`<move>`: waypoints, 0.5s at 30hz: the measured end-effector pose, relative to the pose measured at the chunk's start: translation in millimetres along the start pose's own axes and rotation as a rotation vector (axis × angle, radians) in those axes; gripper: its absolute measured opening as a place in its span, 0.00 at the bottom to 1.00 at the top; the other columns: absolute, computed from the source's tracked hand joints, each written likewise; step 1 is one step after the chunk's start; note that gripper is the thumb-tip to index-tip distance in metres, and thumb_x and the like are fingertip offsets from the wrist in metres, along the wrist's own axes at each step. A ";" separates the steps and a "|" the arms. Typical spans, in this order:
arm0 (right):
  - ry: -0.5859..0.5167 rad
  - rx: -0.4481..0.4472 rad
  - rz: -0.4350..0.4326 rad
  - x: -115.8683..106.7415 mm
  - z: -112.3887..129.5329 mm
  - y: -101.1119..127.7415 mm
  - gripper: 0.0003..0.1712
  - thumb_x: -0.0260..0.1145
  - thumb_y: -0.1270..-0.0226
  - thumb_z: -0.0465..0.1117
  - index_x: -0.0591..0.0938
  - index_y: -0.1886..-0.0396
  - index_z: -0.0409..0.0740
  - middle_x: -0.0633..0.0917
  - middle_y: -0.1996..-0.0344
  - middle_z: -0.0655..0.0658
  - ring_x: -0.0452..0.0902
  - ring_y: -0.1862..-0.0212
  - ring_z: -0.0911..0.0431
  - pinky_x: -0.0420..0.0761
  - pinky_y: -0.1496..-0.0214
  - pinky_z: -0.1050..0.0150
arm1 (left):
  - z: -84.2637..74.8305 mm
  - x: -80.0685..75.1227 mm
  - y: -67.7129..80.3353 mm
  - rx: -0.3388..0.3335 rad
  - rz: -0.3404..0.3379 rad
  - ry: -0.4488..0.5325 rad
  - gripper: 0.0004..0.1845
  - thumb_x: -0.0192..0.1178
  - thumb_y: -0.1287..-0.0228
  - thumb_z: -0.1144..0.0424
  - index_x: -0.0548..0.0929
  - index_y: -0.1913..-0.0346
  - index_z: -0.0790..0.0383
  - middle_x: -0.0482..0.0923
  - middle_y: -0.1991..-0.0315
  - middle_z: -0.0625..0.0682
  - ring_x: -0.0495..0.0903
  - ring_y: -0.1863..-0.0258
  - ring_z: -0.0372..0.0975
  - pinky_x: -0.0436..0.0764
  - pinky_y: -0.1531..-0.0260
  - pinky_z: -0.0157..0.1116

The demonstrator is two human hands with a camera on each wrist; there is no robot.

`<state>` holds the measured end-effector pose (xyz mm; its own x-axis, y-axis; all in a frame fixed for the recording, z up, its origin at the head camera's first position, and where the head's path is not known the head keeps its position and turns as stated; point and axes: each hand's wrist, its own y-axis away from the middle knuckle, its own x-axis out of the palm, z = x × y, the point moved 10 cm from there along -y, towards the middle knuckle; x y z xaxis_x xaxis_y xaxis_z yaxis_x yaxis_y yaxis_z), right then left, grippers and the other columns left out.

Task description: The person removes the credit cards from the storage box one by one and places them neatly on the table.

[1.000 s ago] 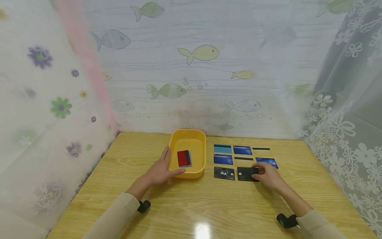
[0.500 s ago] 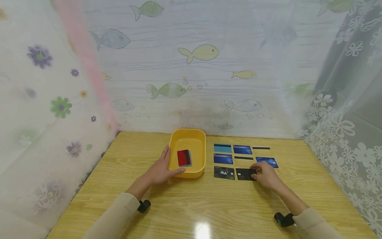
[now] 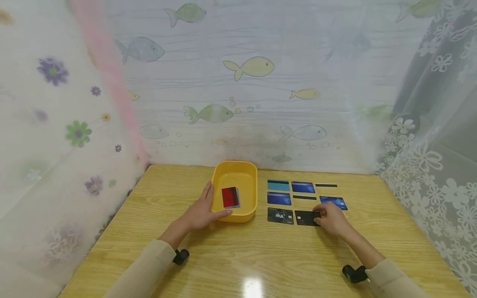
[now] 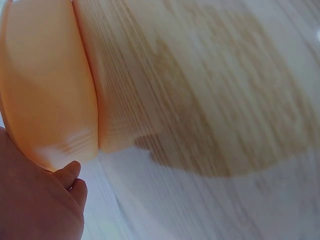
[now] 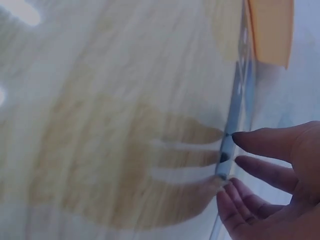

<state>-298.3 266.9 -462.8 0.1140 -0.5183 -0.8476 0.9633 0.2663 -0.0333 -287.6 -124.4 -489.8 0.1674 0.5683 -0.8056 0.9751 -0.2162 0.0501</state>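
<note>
A yellow plastic bin [image 3: 257,198] stands on the table, holding a red card [image 3: 229,198] with a blue-edged card partly under it. My left hand [image 3: 201,212] rests against the bin's left side. Its fingers lie along the outer wall, and the thumb reaches across the near rim. My right hand [image 3: 333,219] touches the right end of a black VIP card [image 3: 305,218] lying flat, hiding that end. In the right wrist view its fingertips [image 5: 240,140] are spread and touch down on the cards. Beside it lies another black VIP card [image 3: 280,215].
Behind the black cards lie blue cards [image 3: 278,198], a light-blue striped card [image 3: 278,185], and pale cards [image 3: 304,201] close to the table's colour. A bright blue card [image 3: 333,202] is just behind my right hand. A fish-print curtain [image 3: 242,124] borders the table's back.
The black VIP card under my right hand has shifted slightly left, and the right hand with it. My left hand and the bin have stayed in place.
</note>
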 end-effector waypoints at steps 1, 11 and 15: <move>0.007 -0.004 -0.002 -1.0 1.2 -1.0 0.16 0.72 0.38 0.29 0.84 0.51 0.26 0.83 0.53 0.28 0.81 0.52 0.36 0.82 0.52 0.42 | 0.2 0.0 0.1 0.002 -0.001 0.003 0.68 0.56 0.43 0.20 0.37 0.17 0.63 0.28 0.16 0.53 0.67 0.28 0.58 0.70 0.31 0.52; -0.022 -0.067 -0.031 -15.4 41.8 -18.9 0.19 0.70 0.32 0.36 0.83 0.45 0.29 0.79 0.46 0.28 0.79 0.49 0.34 0.84 0.55 0.43 | 2.6 0.5 0.1 -0.004 0.001 0.006 0.68 0.56 0.43 0.20 0.37 0.17 0.63 0.28 0.16 0.53 0.64 0.26 0.57 0.68 0.30 0.53; -0.058 -0.112 -0.007 -13.3 65.0 -26.7 0.20 0.69 0.31 0.36 0.82 0.43 0.29 0.79 0.44 0.28 0.79 0.48 0.36 0.83 0.54 0.44 | 0.7 -0.1 1.3 -0.007 0.001 0.004 0.68 0.57 0.43 0.20 0.38 0.17 0.63 0.28 0.16 0.53 0.65 0.26 0.58 0.68 0.30 0.53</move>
<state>-309.8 213.9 -416.2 0.1245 -0.5659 -0.8150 0.9314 0.3498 -0.1007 -286.5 -125.3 -490.0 0.1691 0.5713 -0.8031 0.9759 -0.2111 0.0553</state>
